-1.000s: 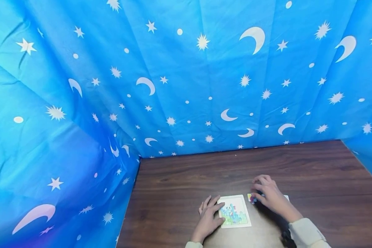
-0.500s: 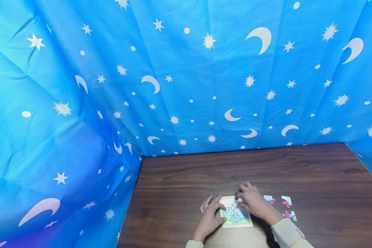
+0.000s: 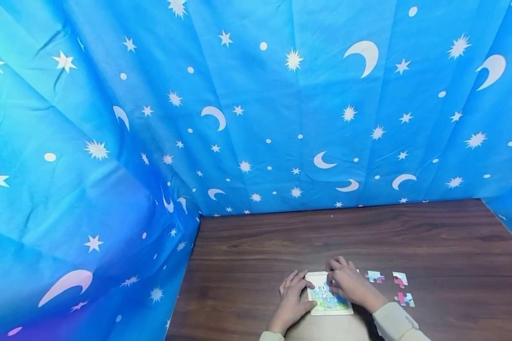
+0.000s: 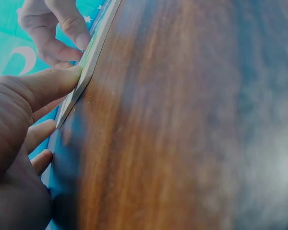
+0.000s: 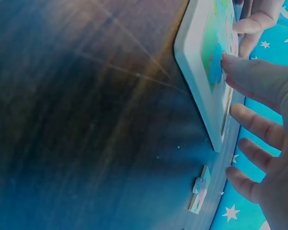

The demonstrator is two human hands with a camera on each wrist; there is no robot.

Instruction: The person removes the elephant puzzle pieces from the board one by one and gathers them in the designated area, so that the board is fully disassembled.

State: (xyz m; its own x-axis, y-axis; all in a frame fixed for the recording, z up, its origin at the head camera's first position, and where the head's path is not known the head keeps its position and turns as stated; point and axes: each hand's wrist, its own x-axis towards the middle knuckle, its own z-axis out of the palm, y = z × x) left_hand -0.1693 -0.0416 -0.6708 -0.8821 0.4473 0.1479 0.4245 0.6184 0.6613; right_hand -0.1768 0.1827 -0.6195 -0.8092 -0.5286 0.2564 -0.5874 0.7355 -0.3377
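A square jigsaw puzzle board (image 3: 334, 313) with a pale frame lies on the table, partly filled with blue and green pieces. My left hand (image 3: 292, 303) rests along its left side, thumb and index finger on the face and other fingers at the upper corner. Over the board's right half, my right hand (image 3: 349, 286) pinches a small puzzle piece (image 5: 216, 67) between thumb and index finger. In the right wrist view this piece looks blue with a reddish edge, low against the puzzle face. The right hand's remaining fingers stretch past the frame; its fingertips are partly hidden in the head view.
To the right of the board lie loose puzzle pieces: one white and purple (image 3: 374, 277), one pink and white (image 3: 400, 279), and one red and blue (image 3: 405, 299). Blue star-patterned cloth (image 3: 256, 118) hangs behind and left of the brown wooden table (image 3: 260, 237).
My right hand has moved left from the loose pieces onto the board, then slightly down toward its middle. The left hand has stayed at the board's left side. The head view has shifted slightly.
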